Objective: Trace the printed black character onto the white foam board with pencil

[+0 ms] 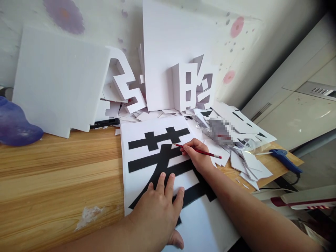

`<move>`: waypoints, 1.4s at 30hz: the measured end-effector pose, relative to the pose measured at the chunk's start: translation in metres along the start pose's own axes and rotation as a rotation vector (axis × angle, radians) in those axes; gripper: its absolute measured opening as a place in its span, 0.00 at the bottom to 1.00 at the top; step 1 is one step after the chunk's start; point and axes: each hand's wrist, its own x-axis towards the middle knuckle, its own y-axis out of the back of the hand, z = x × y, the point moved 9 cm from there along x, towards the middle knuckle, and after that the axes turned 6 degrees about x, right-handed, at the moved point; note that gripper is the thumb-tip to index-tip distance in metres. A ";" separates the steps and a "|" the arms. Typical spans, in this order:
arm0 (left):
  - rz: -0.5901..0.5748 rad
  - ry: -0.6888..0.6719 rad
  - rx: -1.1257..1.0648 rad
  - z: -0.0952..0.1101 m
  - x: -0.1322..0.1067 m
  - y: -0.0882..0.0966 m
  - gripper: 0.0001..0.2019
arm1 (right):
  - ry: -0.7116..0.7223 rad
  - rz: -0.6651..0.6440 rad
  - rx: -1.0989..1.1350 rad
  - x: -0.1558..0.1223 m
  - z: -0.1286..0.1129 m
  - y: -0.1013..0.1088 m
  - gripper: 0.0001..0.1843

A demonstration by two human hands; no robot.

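On the wooden table (60, 168), among white scraps (249, 164) before leaning foam boards (60, 80), the left hand (157, 213) presses flat and open on the printed sheet (136, 140) while the right hand (196, 155) pinches a red pencil (199, 151) against it.

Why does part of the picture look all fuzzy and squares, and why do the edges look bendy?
In the head view, a patch above the right hand is blurred into blocks, hiding what lies there; the wooden table edge and white foam board curve from wide-lens distortion; daylight is bright, with soft shadows under the left hand.

Red pencil (197, 151) slanted on black-lettered sheet (136, 140)
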 end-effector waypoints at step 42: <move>0.056 -0.027 0.050 0.001 -0.005 0.001 0.55 | -0.174 -0.009 -0.111 -0.056 -0.001 -0.013 0.08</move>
